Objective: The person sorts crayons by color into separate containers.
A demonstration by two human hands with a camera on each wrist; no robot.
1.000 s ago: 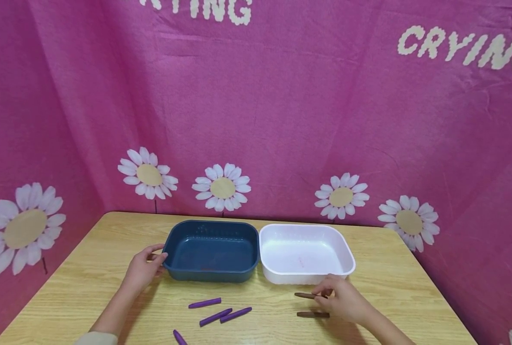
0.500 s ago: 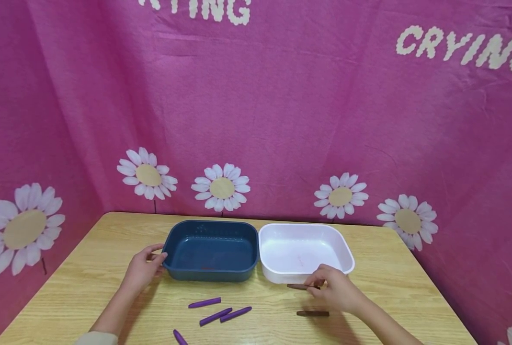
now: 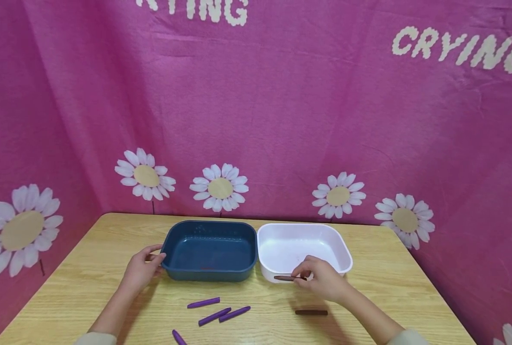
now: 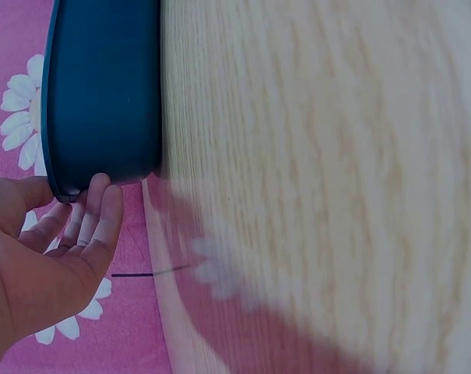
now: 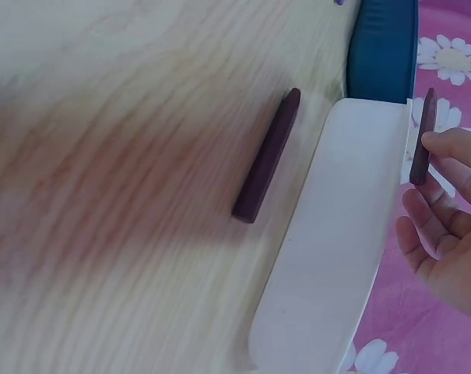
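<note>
My right hand (image 3: 322,279) pinches a brown crayon (image 3: 285,278) between thumb and fingers, at the front rim of the white basin (image 3: 348,263). In the right wrist view, the held crayon (image 5: 424,136) is raised by the basin's rim, the other fingers loosely bent below it. A second brown crayon (image 3: 311,312) lies on the table in front of the white basin. My left hand (image 3: 141,268) grips the left end of the dark blue basin (image 3: 210,276). In the left wrist view, the thumb is at its rim and the fingers (image 4: 103,222) touch its outer wall.
Several purple crayons (image 3: 203,303) lie on the wooden table (image 3: 126,230) in front of the dark blue basin, one near the bottom edge of the head view. The two basins stand side by side. A pink curtain (image 3: 256,120) with daisies hangs behind the table.
My right hand has lifted the brown crayon off the table and moved it up and left to the white basin's front rim. The left hand stays at the dark blue basin.
</note>
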